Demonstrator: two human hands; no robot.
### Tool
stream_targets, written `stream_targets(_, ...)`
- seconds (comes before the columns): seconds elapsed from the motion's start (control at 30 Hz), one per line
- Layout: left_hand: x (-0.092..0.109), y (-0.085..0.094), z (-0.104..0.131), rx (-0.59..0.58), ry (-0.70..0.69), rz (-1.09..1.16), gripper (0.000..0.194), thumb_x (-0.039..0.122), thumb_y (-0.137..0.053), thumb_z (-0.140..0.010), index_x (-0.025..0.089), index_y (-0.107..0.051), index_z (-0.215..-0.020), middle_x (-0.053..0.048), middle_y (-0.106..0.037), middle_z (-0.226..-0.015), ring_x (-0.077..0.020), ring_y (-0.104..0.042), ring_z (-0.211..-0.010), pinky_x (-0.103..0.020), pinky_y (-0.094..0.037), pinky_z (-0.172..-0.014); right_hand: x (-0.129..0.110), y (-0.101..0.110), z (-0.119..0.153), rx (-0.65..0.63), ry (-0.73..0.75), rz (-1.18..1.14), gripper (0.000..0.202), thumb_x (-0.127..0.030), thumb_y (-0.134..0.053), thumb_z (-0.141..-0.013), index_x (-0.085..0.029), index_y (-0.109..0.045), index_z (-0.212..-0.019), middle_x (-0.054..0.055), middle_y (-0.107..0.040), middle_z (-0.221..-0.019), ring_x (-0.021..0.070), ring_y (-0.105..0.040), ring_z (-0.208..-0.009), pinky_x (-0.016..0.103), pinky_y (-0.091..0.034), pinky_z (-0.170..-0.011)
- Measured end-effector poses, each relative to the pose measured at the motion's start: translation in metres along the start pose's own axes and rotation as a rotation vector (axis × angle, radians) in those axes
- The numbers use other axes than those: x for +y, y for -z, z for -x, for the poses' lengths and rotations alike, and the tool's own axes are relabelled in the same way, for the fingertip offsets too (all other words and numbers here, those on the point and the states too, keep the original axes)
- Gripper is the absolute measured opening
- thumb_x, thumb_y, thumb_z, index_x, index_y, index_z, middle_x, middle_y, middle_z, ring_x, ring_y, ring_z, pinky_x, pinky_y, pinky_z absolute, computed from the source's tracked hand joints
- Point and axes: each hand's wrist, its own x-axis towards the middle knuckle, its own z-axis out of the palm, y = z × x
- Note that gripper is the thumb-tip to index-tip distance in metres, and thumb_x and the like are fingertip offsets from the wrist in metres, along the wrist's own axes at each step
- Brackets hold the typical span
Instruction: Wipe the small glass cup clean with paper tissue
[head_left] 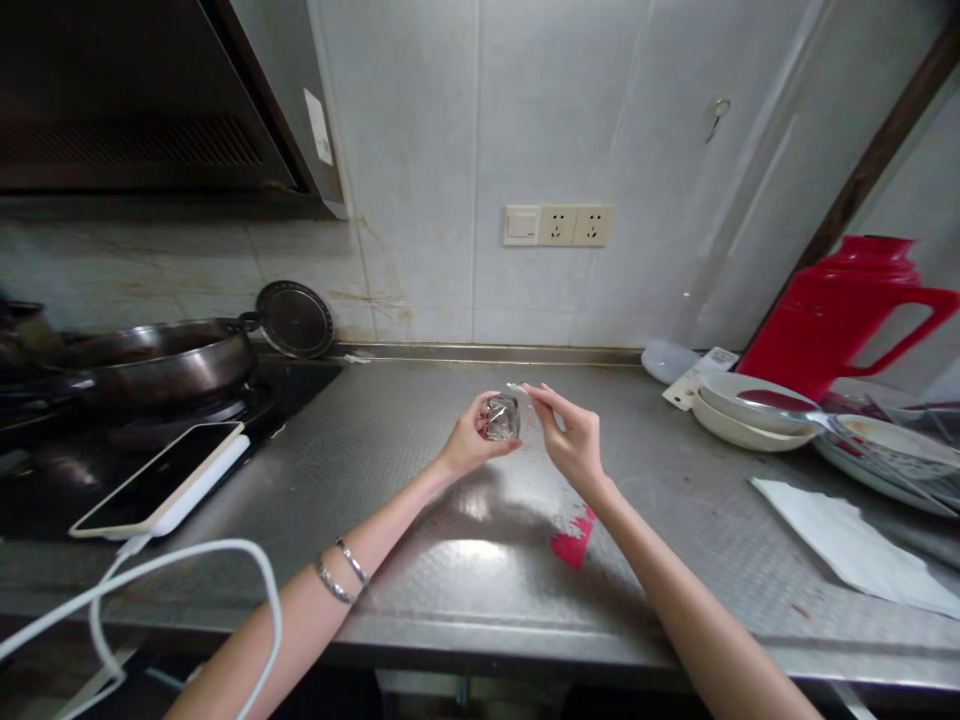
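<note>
My left hand [471,444] is wrapped round a small clear glass container [503,418], held above the metal counter. Its mouth and any contents are too small to make out. Just right of it, my right hand [574,432] pinches a thin whitish piece [516,387] between fingertips and thumb. What that piece is cannot be told. The two hands are apart, with a narrow gap between the glass and the right fingers. Below the right wrist, a torn red scrap [573,542] lies on the counter, partly hidden by the forearm.
A phone [161,480] on a white power bank with a looping white cable [247,545] lies at left, by a pan [161,360] on the stove. A red thermos jug [832,310], stacked bowls [754,425] and a white napkin [847,540] are at right.
</note>
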Motion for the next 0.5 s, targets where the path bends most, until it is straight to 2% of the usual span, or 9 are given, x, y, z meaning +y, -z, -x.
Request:
stream_targets(0.13, 0.001, 0.000, 0.001, -0.034, -0.006, 0.007, 0.086, 0.029, -0.086, -0.050, 0.019, -0.043, -0.124, -0.007, -0.062, -0.107, -0.0184, -0.064, -0.088, -0.030, -0.051, -0.078, 0.010, -0.009, 0.000, -0.018, -0.339, -0.277, 0.031, -0.043, -0.057, -0.083, -0.020, -0.070, -0.099, 0.006, -0.072, -0.102, 0.0231, -0.067, -0.094, 0.040, -0.057, -0.082)
stream_targets(0.23, 0.000, 0.000, 0.001, -0.050, -0.021, 0.026, 0.087, 0.029, -0.085, -0.051, 0.019, -0.043, -0.127, -0.009, -0.062, -0.110, -0.0208, -0.064, -0.094, -0.032, -0.051, -0.081, 0.013, -0.011, 0.000, -0.103, -0.519, -0.478, 0.039, -0.048, -0.059, -0.080, -0.020, -0.067, -0.104, 0.007, -0.069, -0.108, 0.0229, -0.066, -0.096, 0.037, -0.058, -0.075)
stream_targets(0.4, -0.001, -0.002, 0.000, -0.057, -0.017, 0.097, 0.082, 0.034, -0.084, -0.055, 0.017, -0.044, -0.125, -0.012, -0.062, -0.114, -0.0235, -0.063, -0.101, -0.036, -0.049, -0.087, 0.001, -0.009, 0.001, -0.269, -0.596, -0.607, 0.049, -0.043, -0.068, -0.074, -0.022, -0.060, -0.118, 0.008, -0.070, -0.105, 0.0224, -0.068, -0.090, 0.032, -0.058, -0.068)
stream_targets(0.5, -0.002, -0.001, -0.001, -0.041, 0.015, 0.105, 0.086, 0.036, -0.084, -0.056, 0.019, -0.040, -0.128, -0.013, -0.062, -0.114, -0.0242, -0.063, -0.100, -0.037, -0.050, -0.085, -0.006, -0.009, 0.001, -0.290, -0.587, -0.579, 0.057, -0.036, -0.074, -0.068, -0.020, -0.058, -0.120, 0.008, -0.072, -0.099, 0.0225, -0.069, -0.086, 0.032, -0.058, -0.068)
